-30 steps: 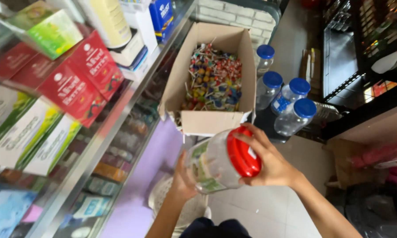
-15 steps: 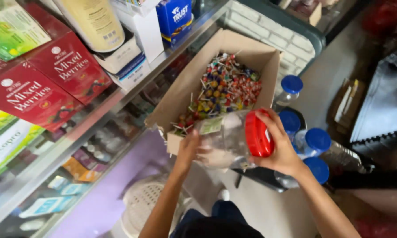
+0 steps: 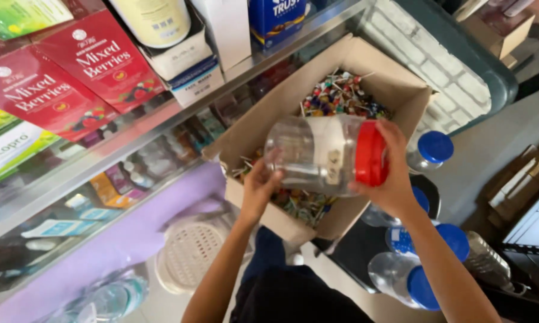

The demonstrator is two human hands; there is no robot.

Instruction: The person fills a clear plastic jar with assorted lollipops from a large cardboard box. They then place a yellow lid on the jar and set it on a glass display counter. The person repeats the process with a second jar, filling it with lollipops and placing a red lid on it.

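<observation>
Both hands are gripping a clear plastic jar [image 3: 317, 152] that is lying on its side in the air: the left hand [image 3: 260, 188] is cupping its base at the nine o'clock end with the fingers curled under it, and the right hand [image 3: 389, 179] is wrapping around the red screw lid [image 3: 371, 154] at the three o'clock end, fingers closed over the rim. Held this way, the jar is hanging directly above an open cardboard box [image 3: 263, 128] that is heaped with wrapped lollipops [image 3: 341, 98], whose sticks are poking out at twelve o'clock of the jar and showing again below it at six o'clock. Nothing appears to be lying inside the jar, though glare on the plastic is making this hard to confirm. At four to five o'clock several clear jars with blue lids [image 3: 435, 146] are standing or lying near the box, and at ten o'clock a glass shelf is carrying red cartons [image 3: 96, 60]. Judging by the hand on the cap, the lid is being worked, and whether it is turning on or off is not something I can tell; any further twist is asking the left hand to be bracing the base firmly while the right is rotating, keeping the jar over the box.
</observation>
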